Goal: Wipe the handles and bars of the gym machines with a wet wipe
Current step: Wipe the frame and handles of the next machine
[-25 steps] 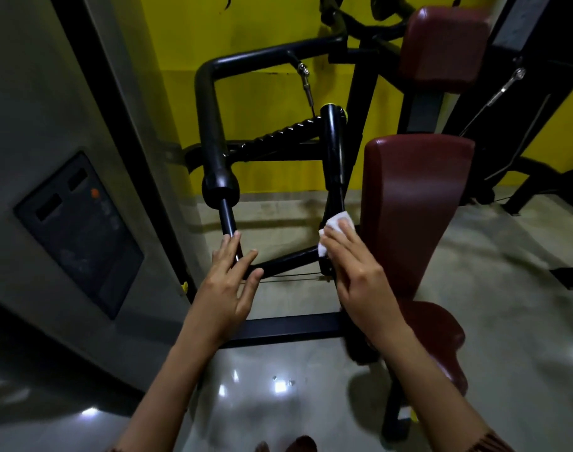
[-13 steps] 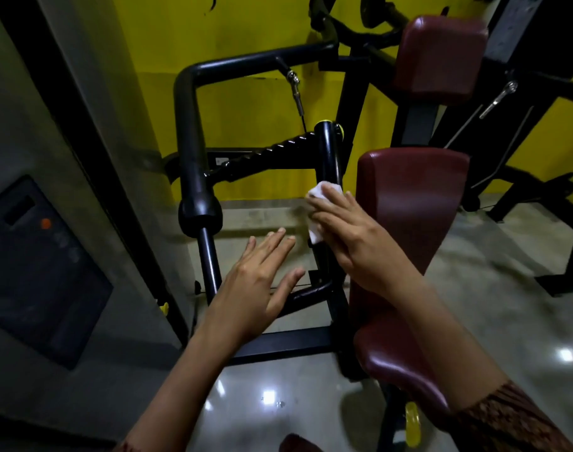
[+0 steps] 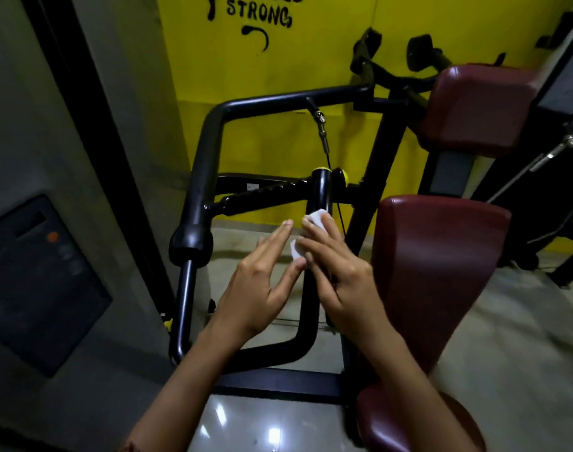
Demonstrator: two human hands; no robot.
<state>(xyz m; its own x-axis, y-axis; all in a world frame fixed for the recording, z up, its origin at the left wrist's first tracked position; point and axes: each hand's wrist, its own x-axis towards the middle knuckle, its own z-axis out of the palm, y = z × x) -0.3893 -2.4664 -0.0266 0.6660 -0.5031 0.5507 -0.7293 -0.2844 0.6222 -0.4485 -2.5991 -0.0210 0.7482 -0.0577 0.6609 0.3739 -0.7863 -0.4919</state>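
Right hand [image 3: 340, 275], wet wipe [image 3: 317, 218] against upright bar [image 3: 321, 194]

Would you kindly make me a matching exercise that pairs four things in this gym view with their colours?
Things:
1. wet wipe
2. back pad
3. wall
4. upright bar

Colours:
A. yellow
B. black
C. white
D. dark red

Pairs: 1-C, 2-D, 3-A, 4-B
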